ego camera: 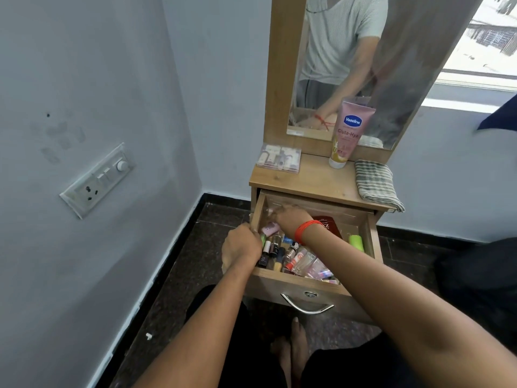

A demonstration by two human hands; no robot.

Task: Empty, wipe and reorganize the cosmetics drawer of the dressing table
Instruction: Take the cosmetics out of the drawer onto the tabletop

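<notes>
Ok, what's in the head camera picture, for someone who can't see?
Two hands reach into an open wooden drawer of small cosmetics; the right hand near its back left corner, the left hand at its left wall. A pink Vaseline tube and folded checked cloth sit on the tabletop.

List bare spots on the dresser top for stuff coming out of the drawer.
Wooden dresser top: the middle is bare, from the clear plastic cosmetics case on the left to the pink Vaseline tube and folded checked cloth on the right, down to the front edge. Open wooden drawer: crowded with small bottles and tubes.
</notes>
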